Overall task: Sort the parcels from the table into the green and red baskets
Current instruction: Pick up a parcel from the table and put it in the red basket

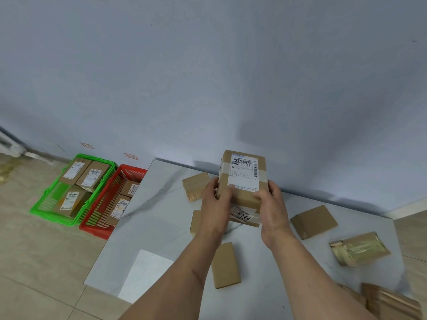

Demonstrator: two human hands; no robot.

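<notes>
Already 3 parcels sit in the green basket (49, 207) and 3 in the red basket (92, 225). Both hands, left hand (215, 199) and right hand (270, 204), grasp a labelled parcel (242, 174); about 7 others wait on the table (157, 215).

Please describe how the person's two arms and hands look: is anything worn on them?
Both forearms are bare, with no sleeves in view. The left hand and right hand wear no gloves, and no watch, ring or bracelet shows.

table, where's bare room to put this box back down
The table is bare along its left side, between the red basket edge and the left hand, down to the pale sheet. Crowded: right and near-right corner, where loose parcels lie.
</notes>
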